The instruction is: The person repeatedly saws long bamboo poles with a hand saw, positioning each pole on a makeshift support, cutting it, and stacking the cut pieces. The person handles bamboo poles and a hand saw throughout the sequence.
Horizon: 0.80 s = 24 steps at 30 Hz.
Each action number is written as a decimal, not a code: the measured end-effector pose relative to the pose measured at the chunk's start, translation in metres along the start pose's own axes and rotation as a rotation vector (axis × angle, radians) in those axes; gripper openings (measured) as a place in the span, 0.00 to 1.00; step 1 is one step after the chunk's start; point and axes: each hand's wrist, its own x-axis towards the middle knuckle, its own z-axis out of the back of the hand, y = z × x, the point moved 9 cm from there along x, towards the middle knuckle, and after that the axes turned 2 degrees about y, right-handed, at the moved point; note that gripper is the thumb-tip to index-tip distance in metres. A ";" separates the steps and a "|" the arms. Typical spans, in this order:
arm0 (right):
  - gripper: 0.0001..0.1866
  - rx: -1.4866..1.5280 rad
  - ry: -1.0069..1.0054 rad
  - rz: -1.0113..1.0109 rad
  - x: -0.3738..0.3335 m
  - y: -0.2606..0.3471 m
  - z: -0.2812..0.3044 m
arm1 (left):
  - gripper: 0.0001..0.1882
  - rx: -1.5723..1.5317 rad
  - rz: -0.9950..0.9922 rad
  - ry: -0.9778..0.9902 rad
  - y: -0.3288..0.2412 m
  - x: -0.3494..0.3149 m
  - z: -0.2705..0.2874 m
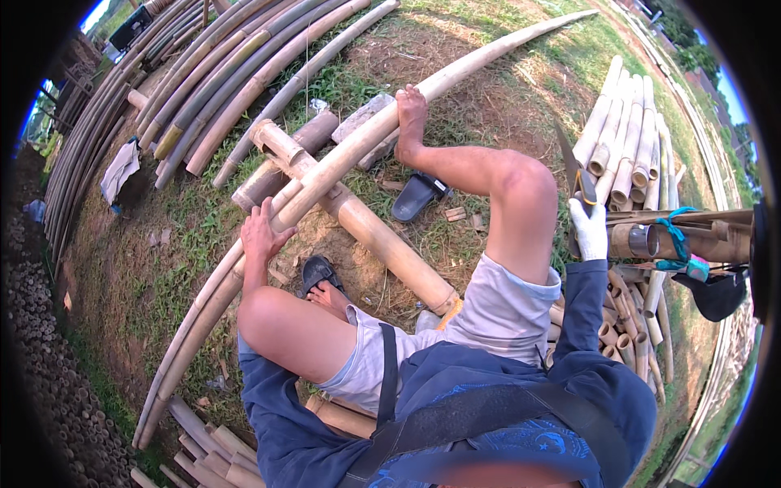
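Observation:
A long pale bamboo pole (350, 154) slants across in front of me, from the lower left to the far upper right. Its near-left part shows a lengthwise split or a second strip alongside. My left hand (264, 234), bare, grips the pole there with fingers over the top. My bare right foot (412, 118) presses on it farther along. The pole crosses a thicker bamboo log (394, 248). Off to the right, my right hand (589, 229) in a white glove is closed around the black-and-yellow handle of what looks like a handsaw (567, 159), its dark blade pointing away.
Long bamboo poles (244, 89) lie in rows at the far left. Cut bamboo lengths (622, 138) are stacked at the right, near a bamboo rack tied with blue cord (675, 232). A loose black sandal (419, 197) lies on the grass beside a concrete block (362, 118).

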 end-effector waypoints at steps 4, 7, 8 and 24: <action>0.22 0.065 0.093 0.316 -0.040 0.138 0.018 | 0.57 0.056 0.005 -0.040 0.006 -0.009 0.003; 0.29 0.031 0.179 0.458 -0.053 0.175 -0.014 | 0.52 0.033 0.017 -0.068 -0.008 -0.010 -0.003; 0.30 0.126 0.289 0.520 -0.059 0.181 -0.048 | 0.52 0.051 0.019 -0.081 -0.005 -0.015 0.000; 0.21 0.699 1.051 0.219 -0.182 0.182 -0.403 | 0.52 0.094 0.000 -0.185 -0.016 -0.025 0.001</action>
